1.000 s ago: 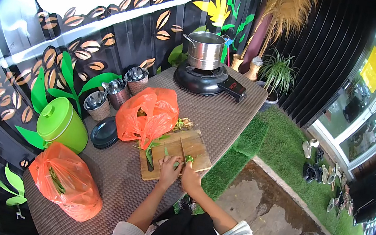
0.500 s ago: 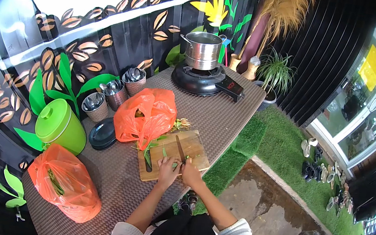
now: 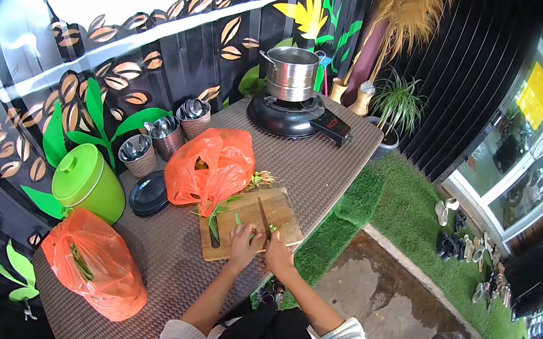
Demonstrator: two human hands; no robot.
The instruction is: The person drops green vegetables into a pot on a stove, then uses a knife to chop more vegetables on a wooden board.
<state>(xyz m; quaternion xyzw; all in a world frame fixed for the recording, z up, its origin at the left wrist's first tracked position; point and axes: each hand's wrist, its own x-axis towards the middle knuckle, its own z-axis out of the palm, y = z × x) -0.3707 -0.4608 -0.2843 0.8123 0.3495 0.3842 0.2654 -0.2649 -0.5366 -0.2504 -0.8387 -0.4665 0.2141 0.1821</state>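
A wooden cutting board [image 3: 280, 206] lies on the brown table near its front edge. My left hand [image 3: 243, 245] presses green vegetable stalks [image 3: 252, 235] flat on the board. My right hand [image 3: 278, 256] grips a knife [image 3: 264, 216], whose blade points away from me across the board, right beside my left fingers. Cut green bits [image 3: 273, 228] lie by the blade. More green stalks [image 3: 216, 225] trail from an orange plastic bag [image 3: 211, 165] at the board's far left corner.
A second orange bag [image 3: 97, 263] and a green lidded bucket [image 3: 86, 180] stand at the left. Black plates [image 3: 150, 192], metal cups with cutlery [image 3: 166, 131], and a steel pot [image 3: 291, 72] on a black stove [image 3: 291, 116] sit farther back. Artificial grass [image 3: 408, 213] lies right of the table.
The knife blade rose off the board and tilted up between the earlier frames, and it stays raised and angled now. My hands have shifted only slightly.
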